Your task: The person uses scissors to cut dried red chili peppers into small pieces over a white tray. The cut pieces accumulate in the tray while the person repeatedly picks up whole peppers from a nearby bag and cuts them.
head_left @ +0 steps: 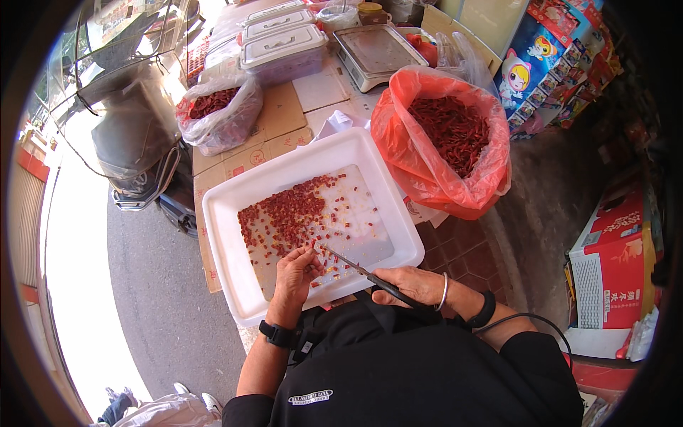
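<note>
Over the near part of a white plastic tray (219, 256), my left hand (299, 269) pinches a small red dried chili (314, 244) between thumb and fingers. My right hand (411, 285) is closed on the dark handles of a pair of scissors (368, 275), whose blades point left, with their tips close to the chili. Cut red chili pieces (293, 208) with yellow seeds lie in the tray, heaped mostly toward its far left part. Whole dried chilies (453, 128) fill an open red plastic bag (395, 144) at the tray's right.
On the cardboard-covered table (277, 115) stand a clear bag of chilies (213, 123), lidded plastic boxes (283, 45) and a weighing scale (379, 50). A scooter (139, 133) is at the left. A red carton (613, 256) is at the right. Someone's shoes (211, 403) show at the bottom left.
</note>
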The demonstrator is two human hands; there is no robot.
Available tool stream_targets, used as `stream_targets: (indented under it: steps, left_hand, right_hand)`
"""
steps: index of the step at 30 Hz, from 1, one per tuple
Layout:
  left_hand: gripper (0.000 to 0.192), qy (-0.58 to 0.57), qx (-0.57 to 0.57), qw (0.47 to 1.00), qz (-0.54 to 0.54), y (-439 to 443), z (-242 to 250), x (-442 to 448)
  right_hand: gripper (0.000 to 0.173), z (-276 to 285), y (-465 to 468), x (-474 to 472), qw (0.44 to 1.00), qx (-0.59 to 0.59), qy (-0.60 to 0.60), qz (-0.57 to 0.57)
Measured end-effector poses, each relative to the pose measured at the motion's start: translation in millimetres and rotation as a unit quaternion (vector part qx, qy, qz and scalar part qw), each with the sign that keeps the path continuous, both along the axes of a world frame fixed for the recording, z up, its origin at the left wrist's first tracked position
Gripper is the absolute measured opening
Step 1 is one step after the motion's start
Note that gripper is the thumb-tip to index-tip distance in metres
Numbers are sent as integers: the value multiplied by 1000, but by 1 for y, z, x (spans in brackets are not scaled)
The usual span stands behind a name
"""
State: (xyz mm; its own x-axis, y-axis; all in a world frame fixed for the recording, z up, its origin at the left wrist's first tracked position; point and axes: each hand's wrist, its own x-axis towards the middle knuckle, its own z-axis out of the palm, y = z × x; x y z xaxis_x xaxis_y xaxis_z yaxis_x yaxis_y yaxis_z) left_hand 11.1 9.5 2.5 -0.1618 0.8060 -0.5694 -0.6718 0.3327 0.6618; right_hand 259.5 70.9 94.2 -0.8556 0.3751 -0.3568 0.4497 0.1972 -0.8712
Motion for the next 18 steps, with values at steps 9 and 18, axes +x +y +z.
stream_targets:
  steps: [9, 18]
  left_hand:
    - [10, 0, 9, 1000, -29, -1, 0, 1]
    - [9, -10, 11, 998, -59, -3, -4, 2]
  right_hand:
    - [51, 1, -1, -3, 1000, 3, 1, 6]
    - [47, -1, -2, -9, 1000, 13, 20, -6]
